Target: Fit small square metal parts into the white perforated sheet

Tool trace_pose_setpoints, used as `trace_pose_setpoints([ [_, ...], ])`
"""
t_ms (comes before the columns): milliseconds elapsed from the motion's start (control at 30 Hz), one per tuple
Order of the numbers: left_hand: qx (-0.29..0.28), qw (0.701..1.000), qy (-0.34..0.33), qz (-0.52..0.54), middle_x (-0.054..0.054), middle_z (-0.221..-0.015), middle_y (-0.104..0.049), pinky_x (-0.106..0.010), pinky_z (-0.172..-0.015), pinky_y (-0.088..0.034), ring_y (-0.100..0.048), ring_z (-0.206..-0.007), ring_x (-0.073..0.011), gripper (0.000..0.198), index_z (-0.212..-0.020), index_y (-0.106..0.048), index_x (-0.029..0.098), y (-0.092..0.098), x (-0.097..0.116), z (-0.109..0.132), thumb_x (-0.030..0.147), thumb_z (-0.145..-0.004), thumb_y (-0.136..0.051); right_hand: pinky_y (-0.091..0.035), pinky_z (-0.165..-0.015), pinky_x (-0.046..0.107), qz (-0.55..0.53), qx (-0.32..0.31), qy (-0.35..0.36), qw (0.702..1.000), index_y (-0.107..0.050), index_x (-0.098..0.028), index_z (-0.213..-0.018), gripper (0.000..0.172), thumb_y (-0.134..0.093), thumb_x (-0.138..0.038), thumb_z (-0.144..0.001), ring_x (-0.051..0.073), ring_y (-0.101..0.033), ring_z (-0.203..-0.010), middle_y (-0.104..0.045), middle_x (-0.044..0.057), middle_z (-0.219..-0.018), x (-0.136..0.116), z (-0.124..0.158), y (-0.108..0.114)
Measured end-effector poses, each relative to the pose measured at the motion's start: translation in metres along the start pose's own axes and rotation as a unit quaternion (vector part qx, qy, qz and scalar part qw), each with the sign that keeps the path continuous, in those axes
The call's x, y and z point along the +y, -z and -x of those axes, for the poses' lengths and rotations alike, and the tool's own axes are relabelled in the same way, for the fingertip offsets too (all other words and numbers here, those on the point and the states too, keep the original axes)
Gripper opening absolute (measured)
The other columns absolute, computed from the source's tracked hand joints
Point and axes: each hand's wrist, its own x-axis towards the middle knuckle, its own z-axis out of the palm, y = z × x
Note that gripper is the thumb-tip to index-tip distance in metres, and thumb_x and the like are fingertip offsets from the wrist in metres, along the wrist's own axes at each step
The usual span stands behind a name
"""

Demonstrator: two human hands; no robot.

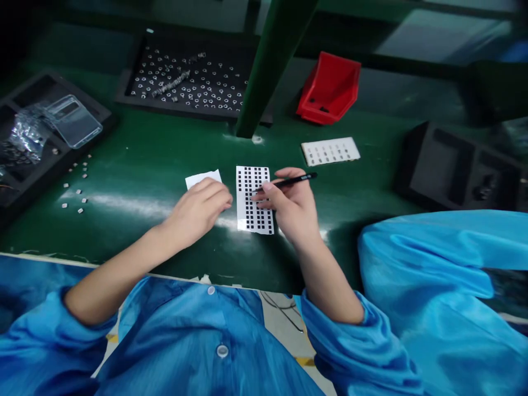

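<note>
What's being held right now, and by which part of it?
The right hand holds a black pen-like tool by its shaft, between thumb and fingers, nearer the tip. The left hand visibly grips nothing.

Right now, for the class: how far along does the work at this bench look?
Done, it seems: a marked sheet lies aside. In hand: the right hand holds a pen over a black-squared sheet, while the left hand rests on a white paper. Left: small pale pieces lie loose on the bench.
</note>
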Motion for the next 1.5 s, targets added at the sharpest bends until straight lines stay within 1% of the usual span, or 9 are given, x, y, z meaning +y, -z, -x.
trace_pose_setpoints([
  [100, -0.05, 0.996, -0.056, -0.053, -0.014, -0.132, -0.081, -0.049, -0.111, -0.061, -0.071, -0.136, -0.0331, 0.016, -0.114, -0.077, 0.013, -0.018, -0.009, -0.013, 0.013, -0.109, -0.062, -0.065, -0.06, 0.029, 0.029, 0.014, -0.003, 0.999, -0.049, -0.03, -0.109, 0.046, -0.088, -0.043, -0.087, 0.019, -0.082, -0.069, -0.074, -0.005, -0.077, 0.012, -0.021, -0.007],
  [233, -0.074, 0.989, -0.09, -0.087, -0.013, -0.143, -0.079, -0.051, -0.113, -0.062, -0.07, -0.143, -0.0342, 0.022, -0.119, -0.078, 0.013, -0.028, -0.011, -0.006, 0.01, -0.109, -0.059, -0.066, -0.06, 0.03, 0.048, 0.026, 0.003, 0.999, -0.05, -0.029, -0.105, 0.043, -0.087, -0.042, -0.087, 0.021, -0.082, -0.07, -0.073, -0.005, -0.075, 0.022, -0.024, -0.007],
  [333, -0.085, 0.987, -0.093, -0.101, -0.015, -0.145, -0.078, -0.051, -0.114, -0.062, -0.07, -0.144, -0.0341, 0.027, -0.12, -0.079, 0.012, -0.029, -0.007, 0.0, 0.006, -0.108, -0.055, -0.066, -0.061, 0.031, 0.054, 0.024, 0.009, 0.998, -0.051, -0.029, -0.104, 0.04, -0.085, -0.04, -0.087, 0.02, -0.082, -0.07, -0.073, -0.005, -0.074, 0.023, -0.02, -0.006],
  [433, -0.119, 0.985, -0.082, -0.098, -0.013, -0.15, -0.076, -0.051, -0.12, -0.058, -0.065, -0.15, -0.0329, 0.03, -0.124, -0.079, 0.014, -0.027, -0.004, 0.0, 0.005, -0.108, -0.055, -0.067, -0.062, 0.031, 0.055, 0.025, 0.008, 0.998, -0.051, -0.029, -0.103, 0.039, -0.085, -0.04, -0.086, 0.02, -0.082, -0.068, -0.074, -0.004, -0.074, 0.021, -0.018, -0.006],
  [567, -0.175, 0.978, -0.057, -0.095, -0.008, -0.157, -0.071, -0.053, -0.128, -0.051, -0.058, -0.158, -0.0313, 0.029, -0.126, -0.08, 0.018, -0.023, -0.003, -0.001, 0.012, -0.111, -0.056, -0.066, -0.062, 0.03, 0.066, 0.021, 0.013, 0.997, -0.053, -0.029, -0.101, 0.037, -0.086, -0.039, -0.087, 0.018, -0.08, -0.065, -0.076, -0.003, -0.076, 0.02, -0.018, -0.005],
  [700, -0.202, 0.972, -0.047, -0.11, -0.008, -0.159, -0.069, -0.052, -0.129, -0.048, -0.057, -0.158, -0.031, 0.028, -0.129, -0.079, 0.019, -0.02, 0.001, -0.003, 0.019, -0.113, -0.056, -0.067, -0.063, 0.031, 0.061, 0.006, 0.01, 0.998, -0.055, -0.028, -0.1, 0.042, -0.091, -0.041, -0.084, 0.02, -0.081, -0.065, -0.075, -0.004, -0.073, 0.02, -0.018, -0.003],
  [867, -0.211, 0.967, -0.053, -0.132, -0.006, -0.158, -0.07, -0.052, -0.126, -0.05, -0.057, -0.158, -0.0301, 0.03, -0.132, -0.079, 0.023, -0.02, 0.005, -0.004, 0.022, -0.115, -0.055, -0.069, -0.061, 0.03, 0.047, 0.018, 0.004, 0.999, -0.057, -0.026, -0.1, 0.05, -0.099, -0.045, -0.078, 0.021, -0.082, -0.063, -0.077, -0.001, -0.073, 0.023, -0.017, -0.002],
  [1067, -0.215, 0.963, -0.065, -0.149, -0.006, -0.159, -0.07, -0.054, -0.122, -0.054, -0.06, -0.156, -0.0313, 0.031, -0.13, -0.079, 0.021, -0.017, 0.007, -0.005, 0.021, -0.115, -0.053, -0.069, -0.06, 0.03, 0.061, 0.018, 0.005, 0.998, -0.059, -0.026, -0.101, 0.05, -0.099, -0.046, -0.079, 0.024, -0.084, -0.066, -0.079, -0.001, -0.074, 0.025, -0.017, -0.001],
  [1500, -0.171, 0.972, -0.076, -0.142, -0.01, -0.156, -0.072, -0.051, -0.124, -0.051, -0.06, -0.155, -0.0319, 0.023, -0.125, -0.079, 0.018, -0.021, 0.002, 0.0, 0.017, -0.11, -0.061, -0.072, -0.064, 0.033, 0.046, 0.014, -0.007, 0.999, -0.055, -0.027, -0.1, 0.045, -0.093, -0.041, -0.082, 0.025, -0.086, -0.071, -0.081, 0.0, -0.075, 0.019, -0.016, -0.003],
])
